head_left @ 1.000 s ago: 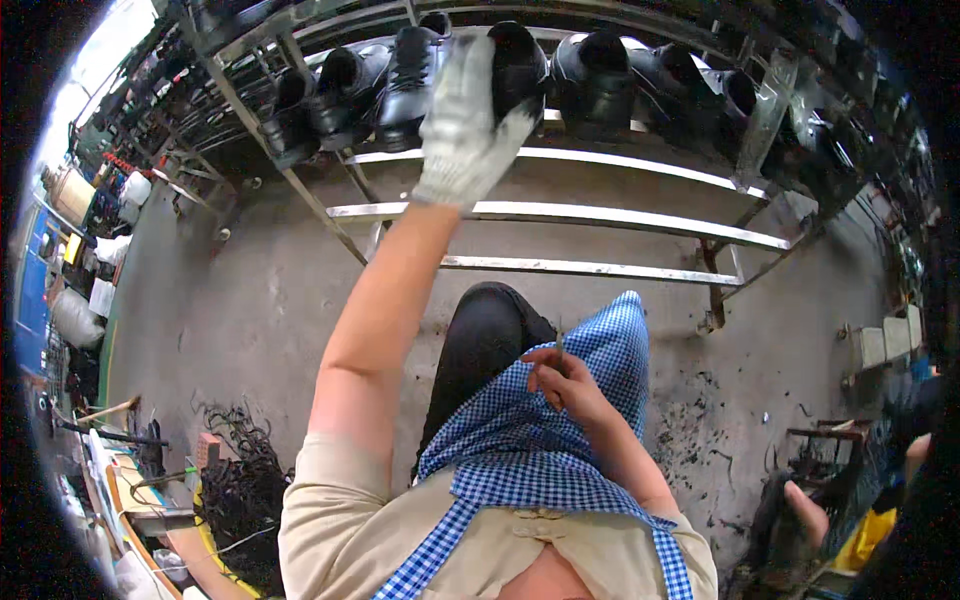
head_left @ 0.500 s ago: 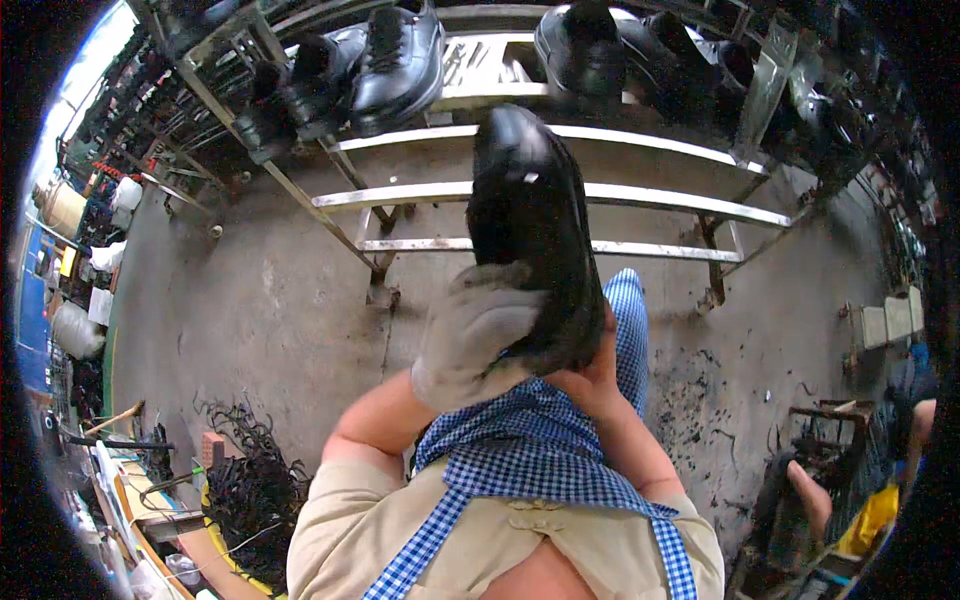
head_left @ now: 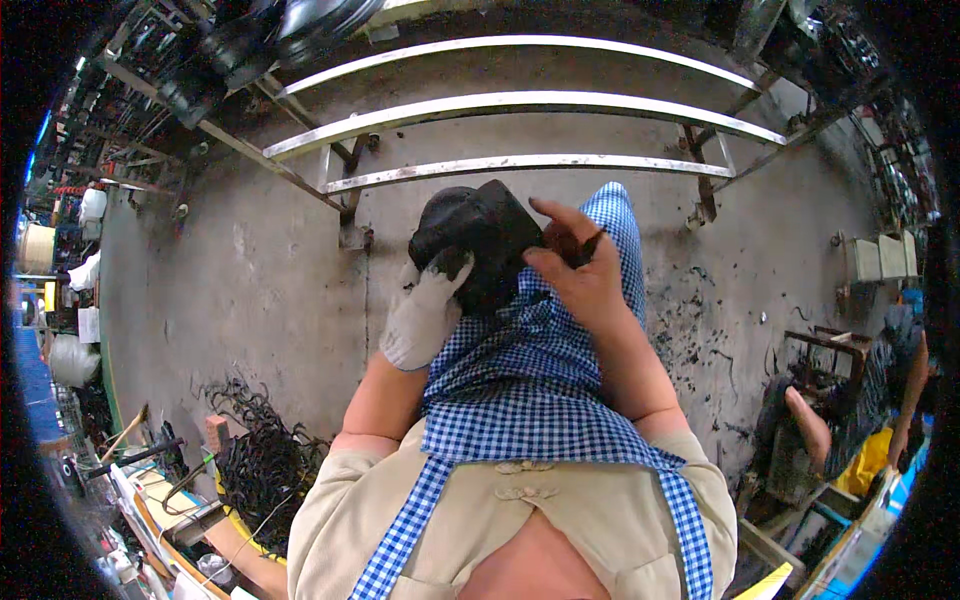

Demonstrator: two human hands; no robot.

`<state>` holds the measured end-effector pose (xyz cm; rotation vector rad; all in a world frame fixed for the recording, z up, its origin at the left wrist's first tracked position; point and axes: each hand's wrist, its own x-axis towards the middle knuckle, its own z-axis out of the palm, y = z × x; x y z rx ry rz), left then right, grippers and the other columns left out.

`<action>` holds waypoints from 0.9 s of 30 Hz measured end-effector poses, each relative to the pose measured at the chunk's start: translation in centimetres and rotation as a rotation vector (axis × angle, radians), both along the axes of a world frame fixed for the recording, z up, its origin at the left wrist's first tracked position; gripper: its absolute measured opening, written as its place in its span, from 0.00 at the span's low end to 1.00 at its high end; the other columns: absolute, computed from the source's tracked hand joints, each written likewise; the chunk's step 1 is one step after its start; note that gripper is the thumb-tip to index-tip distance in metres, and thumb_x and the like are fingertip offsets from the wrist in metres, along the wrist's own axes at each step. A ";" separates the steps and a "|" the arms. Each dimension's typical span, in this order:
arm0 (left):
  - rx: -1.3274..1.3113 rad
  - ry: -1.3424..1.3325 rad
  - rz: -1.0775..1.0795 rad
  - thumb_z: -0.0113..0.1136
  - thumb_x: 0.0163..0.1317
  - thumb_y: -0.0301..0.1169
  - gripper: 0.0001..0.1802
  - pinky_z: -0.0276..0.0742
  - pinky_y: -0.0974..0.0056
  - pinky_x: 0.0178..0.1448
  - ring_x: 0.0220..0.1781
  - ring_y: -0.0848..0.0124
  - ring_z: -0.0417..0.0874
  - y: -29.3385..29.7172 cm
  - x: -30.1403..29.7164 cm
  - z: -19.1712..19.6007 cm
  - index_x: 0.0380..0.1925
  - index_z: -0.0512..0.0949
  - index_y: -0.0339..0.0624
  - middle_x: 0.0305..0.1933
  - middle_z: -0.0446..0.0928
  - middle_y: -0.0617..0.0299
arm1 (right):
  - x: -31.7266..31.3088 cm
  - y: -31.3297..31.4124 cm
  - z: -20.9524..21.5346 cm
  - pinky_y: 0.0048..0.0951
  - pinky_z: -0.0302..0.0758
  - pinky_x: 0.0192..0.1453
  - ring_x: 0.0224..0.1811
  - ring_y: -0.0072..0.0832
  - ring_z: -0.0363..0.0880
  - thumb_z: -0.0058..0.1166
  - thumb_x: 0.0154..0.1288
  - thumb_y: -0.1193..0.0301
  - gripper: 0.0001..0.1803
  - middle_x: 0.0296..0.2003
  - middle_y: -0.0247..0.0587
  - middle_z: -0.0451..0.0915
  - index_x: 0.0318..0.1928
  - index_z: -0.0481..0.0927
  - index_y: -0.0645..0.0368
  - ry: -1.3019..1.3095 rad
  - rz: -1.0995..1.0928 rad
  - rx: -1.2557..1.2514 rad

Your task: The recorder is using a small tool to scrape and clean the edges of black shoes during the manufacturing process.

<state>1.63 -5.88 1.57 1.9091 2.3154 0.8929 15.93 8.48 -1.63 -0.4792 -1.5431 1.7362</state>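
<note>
Likely light and firm, the black shoe point(head_left: 482, 232) is best held where the gloved left hand point(head_left: 424, 315) grips, the bare right hand point(head_left: 588, 272) half-curled alongside, its hold unclear.

Black shoe point(head_left: 485, 230), moved from the rack point(head_left: 520, 102), now held near the apron point(head_left: 530, 385) by the gloved left hand point(head_left: 424, 318); right hand point(head_left: 588, 275) now beside it.

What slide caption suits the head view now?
Gloved left hand grips a black shoe over a checked apron, bare right hand close by; metal rack ahead.
</note>
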 end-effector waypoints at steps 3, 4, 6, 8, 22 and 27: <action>-0.091 0.262 -0.044 0.55 0.51 0.19 0.26 0.72 0.58 0.58 0.57 0.55 0.74 -0.8 0.2 -0.4 0.53 0.73 0.44 0.54 0.74 0.52 | 1.3 1.5 2.4 0.23 0.75 0.29 0.28 0.25 0.79 0.64 0.53 0.70 0.21 0.34 0.37 0.78 0.50 0.77 0.54 -0.201 -0.074 0.558; -0.122 0.434 -0.094 0.54 0.53 0.20 0.25 0.72 0.59 0.58 0.57 0.58 0.74 -0.7 0.3 -0.2 0.54 0.72 0.43 0.54 0.74 0.54 | 1.1 1.7 3.6 0.25 0.74 0.23 0.23 0.28 0.77 0.64 0.52 0.70 0.19 0.30 0.38 0.75 0.47 0.79 0.51 -0.171 -0.130 0.697; 0.016 -0.362 -0.005 0.53 0.55 0.21 0.23 0.72 0.61 0.57 0.56 0.60 0.75 0.6 2.2 1.0 0.54 0.72 0.42 0.53 0.75 0.55 | 0.8 2.2 3.8 0.26 0.75 0.23 0.22 0.29 0.77 0.63 0.52 0.70 0.19 0.30 0.37 0.76 0.47 0.79 0.51 -0.131 -0.113 0.820; 0.163 -1.155 0.092 0.52 0.57 0.21 0.22 0.72 0.63 0.57 0.55 0.63 0.75 1.1 2.8 1.5 0.54 0.71 0.41 0.53 0.75 0.56 | 0.7 2.4 4.1 0.27 0.75 0.23 0.22 0.30 0.76 0.63 0.53 0.70 0.19 0.30 0.37 0.76 0.47 0.78 0.52 -0.087 -0.092 0.941; 0.198 -1.276 0.080 0.55 0.61 0.26 0.20 0.69 0.64 0.59 0.55 0.68 0.73 1.0 1.6 0.5 0.54 0.71 0.39 0.54 0.73 0.58 | -0.8 3.6 0.4 0.18 0.68 0.27 0.23 0.20 0.70 0.53 0.60 0.80 0.07 0.27 0.31 0.70 0.38 0.73 0.58 0.178 0.151 -0.260; 0.190 -1.248 0.069 0.55 0.60 0.25 0.20 0.69 0.64 0.58 0.55 0.69 0.73 1.3 1.8 1.1 0.53 0.71 0.39 0.54 0.73 0.58 | -0.5 1.3 0.4 0.21 0.70 0.33 0.30 0.17 0.72 0.57 0.59 0.76 0.07 0.29 0.31 0.76 0.39 0.76 0.57 0.055 0.003 0.086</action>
